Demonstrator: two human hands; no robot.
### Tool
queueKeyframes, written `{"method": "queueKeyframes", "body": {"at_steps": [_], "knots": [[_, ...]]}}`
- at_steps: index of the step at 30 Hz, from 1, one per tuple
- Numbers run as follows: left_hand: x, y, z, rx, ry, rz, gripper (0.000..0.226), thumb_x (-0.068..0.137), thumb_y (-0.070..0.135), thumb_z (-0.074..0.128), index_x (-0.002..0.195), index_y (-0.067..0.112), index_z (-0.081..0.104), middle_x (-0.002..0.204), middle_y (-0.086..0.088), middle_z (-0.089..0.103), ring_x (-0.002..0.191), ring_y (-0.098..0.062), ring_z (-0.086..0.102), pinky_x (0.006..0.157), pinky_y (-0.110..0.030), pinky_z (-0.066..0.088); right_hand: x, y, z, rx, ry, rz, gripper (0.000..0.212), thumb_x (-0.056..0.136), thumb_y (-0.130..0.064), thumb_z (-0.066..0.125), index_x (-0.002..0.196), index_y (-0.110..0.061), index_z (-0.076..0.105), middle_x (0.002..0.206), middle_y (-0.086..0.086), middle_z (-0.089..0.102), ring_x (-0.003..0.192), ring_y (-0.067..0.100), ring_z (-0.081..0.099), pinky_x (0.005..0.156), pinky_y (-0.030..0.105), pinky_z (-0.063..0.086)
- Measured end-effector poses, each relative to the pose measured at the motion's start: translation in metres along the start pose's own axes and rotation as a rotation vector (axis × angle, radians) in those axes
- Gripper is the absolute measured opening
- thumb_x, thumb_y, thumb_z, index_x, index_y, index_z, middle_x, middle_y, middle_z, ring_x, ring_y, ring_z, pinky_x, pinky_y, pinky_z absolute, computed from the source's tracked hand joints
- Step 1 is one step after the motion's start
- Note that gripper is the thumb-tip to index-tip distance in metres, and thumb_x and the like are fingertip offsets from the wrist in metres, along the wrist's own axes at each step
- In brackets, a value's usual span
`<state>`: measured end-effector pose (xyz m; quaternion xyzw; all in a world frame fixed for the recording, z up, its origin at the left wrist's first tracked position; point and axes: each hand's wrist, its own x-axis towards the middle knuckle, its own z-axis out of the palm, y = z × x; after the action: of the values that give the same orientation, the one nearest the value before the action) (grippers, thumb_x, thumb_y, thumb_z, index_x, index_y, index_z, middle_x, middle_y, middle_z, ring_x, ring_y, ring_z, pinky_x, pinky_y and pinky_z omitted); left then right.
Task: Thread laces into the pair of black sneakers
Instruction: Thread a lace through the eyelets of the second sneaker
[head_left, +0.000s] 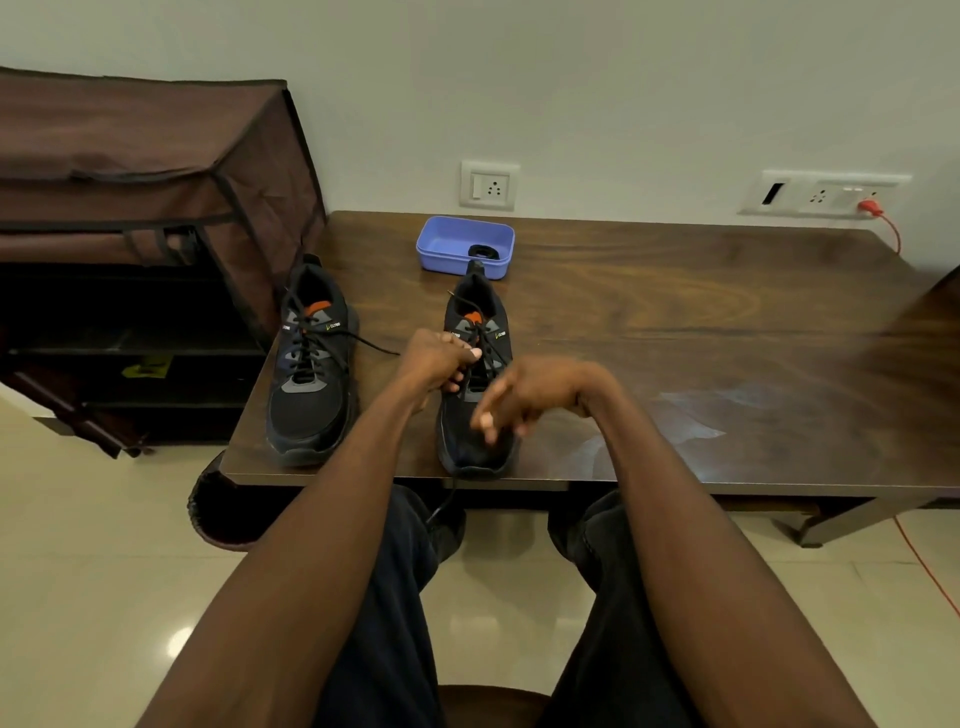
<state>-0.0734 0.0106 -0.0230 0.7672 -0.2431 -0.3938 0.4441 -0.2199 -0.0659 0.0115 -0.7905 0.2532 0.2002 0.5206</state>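
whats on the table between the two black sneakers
In the head view, a loose lace end trails from the left sneaker over bare wood toward the right sneaker; the left hand reaches in there too.

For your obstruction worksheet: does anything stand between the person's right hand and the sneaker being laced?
Nothing visible does. The right hand is blurred, directly over the right sneaker, and the left hand already holds the lace there. The blue tub sits behind the heel.
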Motion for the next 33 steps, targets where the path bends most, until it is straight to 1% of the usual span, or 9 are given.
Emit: {"method": "queueKeyframes", "body": {"at_steps": [3,4,9,14,19,24,27,29,33], "knots": [[0.003,-0.002,-0.008,-0.063,0.006,-0.018,0.006,0.091,0.013,0.067,0.087,0.009,0.064,0.071,-0.005,0.063,0.057,-0.012,0.056,0.051,-0.022,0.049,0.026,0.008,-0.019,0.248,0.756,-0.046,0.014,0.093,-0.007,0.061,0.084,-0.010,0.071,0.067,-0.001,0.062,0.056,0.008,0.049,0.053,0.020,0.040],[0.004,-0.003,-0.010,-0.084,0.003,-0.021,0.006,0.092,0.013,0.065,0.087,0.009,0.064,0.072,-0.005,0.064,0.058,-0.012,0.058,0.052,-0.023,0.051,0.036,0.009,-0.022,0.324,0.885,-0.074,0.016,0.093,-0.011,0.062,0.080,-0.009,0.070,0.063,-0.003,0.058,0.055,0.007,0.047,0.052,0.021,0.039],[0.014,-0.006,-0.017,-0.117,-0.020,-0.039,0.006,0.094,0.014,0.061,0.092,0.009,0.064,0.078,-0.007,0.068,0.065,-0.015,0.065,0.061,-0.027,0.055,0.069,-0.002,-0.018,0.343,0.894,-0.114,0.020,0.087,-0.026,0.072,0.073,-0.014,0.067,0.062,-0.004,0.060,0.057,0.006,0.052,0.055,0.022,0.042],[0.011,-0.002,-0.020,-0.197,-0.018,-0.078,0.009,0.098,0.012,0.054,0.095,0.008,0.061,0.080,-0.008,0.069,0.067,-0.016,0.066,0.063,-0.026,0.056,0.080,-0.007,-0.020,0.314,0.901,-0.116,0.017,0.089,-0.008,0.065,0.073,-0.014,0.069,0.070,0.000,0.065,0.064,0.010,0.059,0.059,0.024,0.046],[0.013,0.000,-0.032,-0.469,0.283,-0.001,0.015,0.097,0.005,0.047,0.088,0.011,0.057,0.073,-0.004,0.062,0.057,-0.012,0.062,0.052,-0.023,0.051,0.072,-0.007,-0.028,0.690,1.004,-0.145,0.012,0.101,-0.007,0.043,0.094,-0.011,0.051,0.084,0.007,0.064,0.054,0.010,0.059,0.043,0.021,0.043],[0.011,-0.002,-0.041,-0.569,0.505,0.073,0.015,0.095,0.008,0.047,0.083,0.015,0.054,0.072,0.000,0.060,0.051,-0.008,0.060,0.048,-0.023,0.048,0.052,0.014,-0.050,0.908,1.346,0.000,0.013,0.099,-0.009,0.039,0.102,-0.010,0.052,0.080,0.005,0.063,0.052,0.014,0.058,0.048,0.028,0.045],[0.010,-0.001,-0.043,-0.637,0.565,0.060,0.015,0.097,0.007,0.046,0.085,0.014,0.052,0.071,0.000,0.059,0.047,-0.007,0.059,0.045,-0.023,0.045,0.045,0.040,-0.066,0.959,1.461,0.101,0.023,0.093,-0.010,0.042,0.112,-0.006,0.054,0.104,0.017,0.066,0.082,0.029,0.069,0.072,0.041,0.058],[0.009,0.001,-0.045,-0.681,0.554,0.051,0.016,0.097,0.005,0.045,0.086,0.013,0.052,0.070,0.000,0.060,0.046,-0.007,0.059,0.043,-0.021,0.044,0.035,0.044,-0.070,1.013,1.553,0.175,0.019,0.090,-0.010,0.039,0.107,-0.011,0.048,0.116,0.016,0.064,0.100,0.033,0.067,0.087,0.046,0.056],[0.006,0.001,-0.044,-0.575,0.506,0.008,0.018,0.093,0.003,0.044,0.084,0.016,0.053,0.069,0.000,0.060,0.046,-0.008,0.056,0.040,-0.021,0.038,0.018,0.046,-0.067,1.001,1.608,0.259,0.033,0.095,-0.005,0.037,0.128,-0.002,0.044,0.130,0.016,0.057,0.111,0.032,0.060,0.084,0.035,0.049]]}}
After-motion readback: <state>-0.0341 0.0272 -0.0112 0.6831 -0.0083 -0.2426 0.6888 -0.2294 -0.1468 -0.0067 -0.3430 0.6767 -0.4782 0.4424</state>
